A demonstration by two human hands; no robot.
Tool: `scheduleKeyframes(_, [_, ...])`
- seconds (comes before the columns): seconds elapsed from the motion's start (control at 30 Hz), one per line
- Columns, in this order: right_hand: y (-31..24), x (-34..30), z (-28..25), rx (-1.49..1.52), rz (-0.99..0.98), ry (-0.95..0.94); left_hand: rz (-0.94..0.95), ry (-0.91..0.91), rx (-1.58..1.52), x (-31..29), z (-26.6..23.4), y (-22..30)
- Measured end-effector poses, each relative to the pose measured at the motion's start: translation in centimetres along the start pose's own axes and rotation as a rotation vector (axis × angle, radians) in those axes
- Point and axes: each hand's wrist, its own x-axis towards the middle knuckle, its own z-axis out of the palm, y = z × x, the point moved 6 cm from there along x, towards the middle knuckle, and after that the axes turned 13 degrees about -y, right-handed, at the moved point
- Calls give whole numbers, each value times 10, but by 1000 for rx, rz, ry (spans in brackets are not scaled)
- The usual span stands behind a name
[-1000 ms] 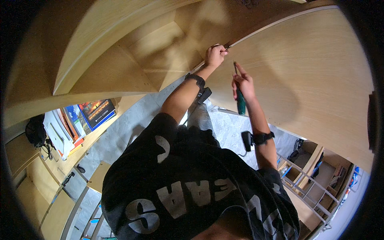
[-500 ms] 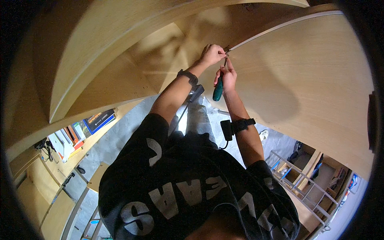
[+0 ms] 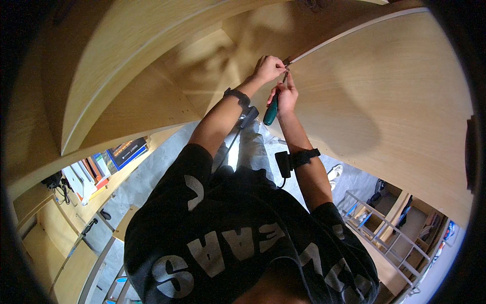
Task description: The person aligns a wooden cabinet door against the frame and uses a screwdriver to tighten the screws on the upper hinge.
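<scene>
My right hand [image 3: 287, 99] is closed around a screwdriver [image 3: 271, 112] with a dark green handle. Its shaft points up and away from me, with the index finger stretched along it. Beside the screwdriver's tip, my left hand [image 3: 270, 69] pinches with thumb and forefinger; what lies between them is too small to make out. Both hands meet at a small dark metal fitting [image 3: 287, 61], which looks like a hinge, at the edge of a wide light-wood door [image 3: 400, 86]. To the left of the fitting opens the inside of a wooden cabinet [image 3: 202, 55].
Books and papers [image 3: 124, 152] stand on a lower shelf at the left. A metal ladder frame [image 3: 387, 235] and open shelving are at the lower right. Below me lies a grey floor [image 3: 162, 152], with a pale shoe [image 3: 334, 172] on it.
The screwdriver's handle has swung slightly to the left, and my right hand has shifted a little with it. My left hand stays at the fitting.
</scene>
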Motion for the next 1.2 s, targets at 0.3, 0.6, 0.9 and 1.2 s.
scheduleKeyframes(0.3, [2, 3, 5, -21, -38, 86, -27, -5, 1, 1, 2, 0])
scheduleKeyframes(0.6, [-3, 4, 15, -57, -70, 129, 44, -81, 55, -1, -3, 2])
scheduleKeyframes(0.9, [30, 28, -10, 38, -219, 145, -814, -556, -876, -155, -7, 22])
scheduleKeyframes(1.2, [12, 7, 21, 162, -161, 164, -705, -312, -1383, -193, -4, 30])
